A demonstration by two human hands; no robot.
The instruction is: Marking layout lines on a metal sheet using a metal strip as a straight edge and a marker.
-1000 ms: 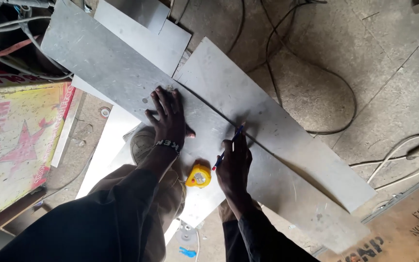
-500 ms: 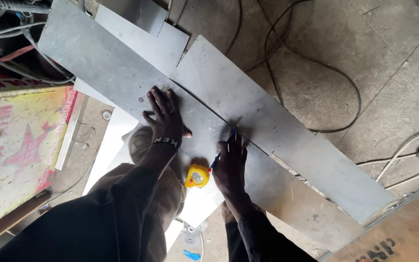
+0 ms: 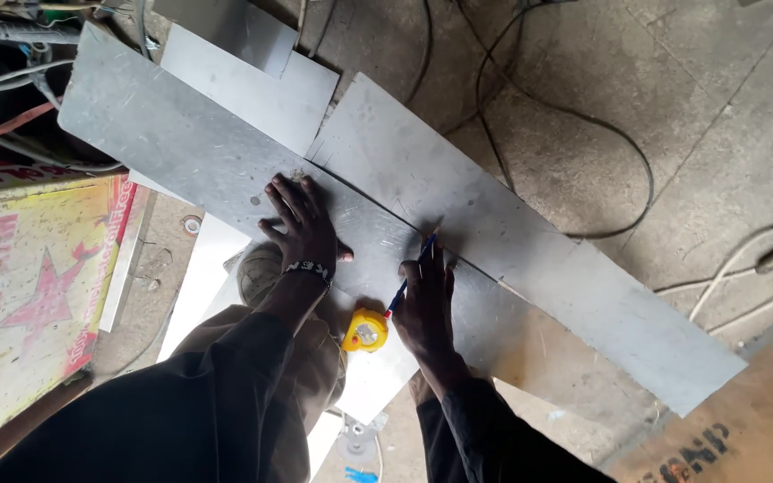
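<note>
Left hand (image 3: 304, 234): fingers spread flat, pinning the grey metal sheet (image 3: 181, 152) at frame centre.
Right hand (image 3: 424, 300): fingers clamped on a blue pen (image 3: 413, 268).
Handling: we judge the sheet stiff, thin, sharp-edged; press its face.

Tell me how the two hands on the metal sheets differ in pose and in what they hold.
The left hand lies flat with fingers spread, holding nothing; the right hand grips a blue pen with its tip at the seam between the sheets. The left hand wears a wristband; the right shows none. Both rest on the long grey metal sheet, either side of the yellow tape measure.
</note>
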